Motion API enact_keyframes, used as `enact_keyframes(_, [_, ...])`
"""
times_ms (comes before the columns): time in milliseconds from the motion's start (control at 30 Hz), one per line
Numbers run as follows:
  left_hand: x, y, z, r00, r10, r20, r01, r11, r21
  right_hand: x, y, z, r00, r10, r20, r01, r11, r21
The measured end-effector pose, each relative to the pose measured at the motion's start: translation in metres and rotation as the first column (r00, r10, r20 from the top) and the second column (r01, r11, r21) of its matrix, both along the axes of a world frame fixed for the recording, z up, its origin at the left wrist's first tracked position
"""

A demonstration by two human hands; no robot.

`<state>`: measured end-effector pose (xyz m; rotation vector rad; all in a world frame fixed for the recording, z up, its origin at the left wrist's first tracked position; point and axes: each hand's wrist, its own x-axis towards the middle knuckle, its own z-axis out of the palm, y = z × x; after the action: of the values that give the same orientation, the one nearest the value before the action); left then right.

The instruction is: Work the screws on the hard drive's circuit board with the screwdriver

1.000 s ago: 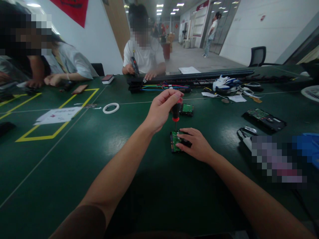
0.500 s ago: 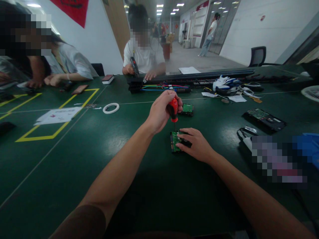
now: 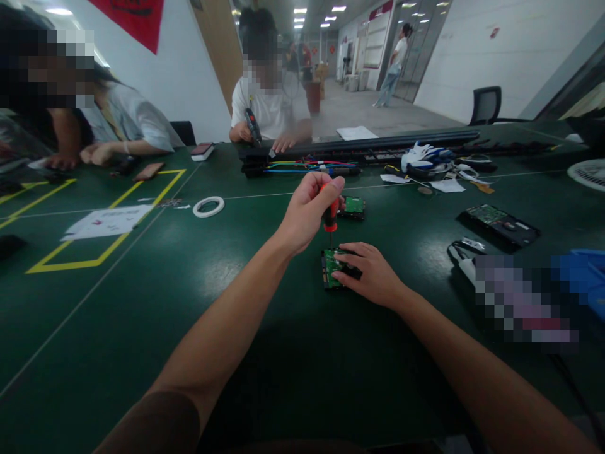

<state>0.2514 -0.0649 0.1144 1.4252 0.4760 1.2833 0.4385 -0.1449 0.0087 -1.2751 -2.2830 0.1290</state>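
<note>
My left hand (image 3: 307, 211) is closed around the red and black handle of a screwdriver (image 3: 331, 217). The tool stands nearly upright, its thin shaft pointing down at the far edge of a hard drive (image 3: 329, 268) with a green circuit board facing up. Spread over the drive's right part, my right hand (image 3: 371, 271) holds it down on the table, thumb and fingers on the board. The exact spot under the screwdriver's tip is too small to make out. Just behind the screwdriver lies a second hard drive (image 3: 353, 207), partly hidden by my left hand.
Another drive (image 3: 500, 226) lies at the right, near a blurred pouch-like item (image 3: 520, 302). White gloves (image 3: 420, 156) and cables sit behind. A tape roll (image 3: 208, 207) and a paper sheet (image 3: 106, 222) are at left. Across the green table (image 3: 265, 391), a person (image 3: 271, 107) holds a power tool.
My left thumb has shifted to the right over the top of the screwdriver handle, and the fingers have turned round it. My right hand and the drive stay in place.
</note>
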Motion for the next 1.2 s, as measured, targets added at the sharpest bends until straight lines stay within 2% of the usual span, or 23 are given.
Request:
enact_keyframes(267, [-0.004, 0.002, 0.004, 0.995, 0.092, -0.048, -0.087, 0.992, 0.089, 0.001, 0.0, -0.002, 1.0, -0.006, 0.018, 0.006, 1.0, -0.001])
enact_keyframes(433, [-0.005, 0.003, 0.004, 0.997, 0.052, -0.054, -0.047, 0.994, 0.096, 0.001, 0.0, -0.003, 1.0, -0.006, 0.019, 0.006, 1.0, 0.011])
enact_keyframes(667, [-0.004, -0.004, 0.008, 0.998, -0.069, 0.011, 0.069, 0.998, 0.014, 0.0, -0.001, -0.001, 1.0, -0.003, 0.008, 0.003, 1.0, 0.014])
enact_keyframes(867, [0.002, -0.004, 0.007, 0.998, -0.033, 0.044, 0.036, 0.996, -0.076, 0.001, -0.002, 0.0, 1.0, -0.012, 0.009, 0.012, 1.0, -0.002])
enact_keyframes(1033, [0.007, -0.005, 0.005, 1.0, -0.002, -0.005, 0.002, 1.0, -0.028, 0.002, -0.003, 0.0, 1.0, -0.004, -0.005, 0.004, 1.0, 0.003])
enact_keyframes(1200, [0.007, -0.007, 0.004, 0.999, -0.017, -0.028, 0.017, 1.0, -0.012, 0.003, -0.003, 0.001, 1.0, -0.001, -0.003, 0.001, 1.0, 0.011])
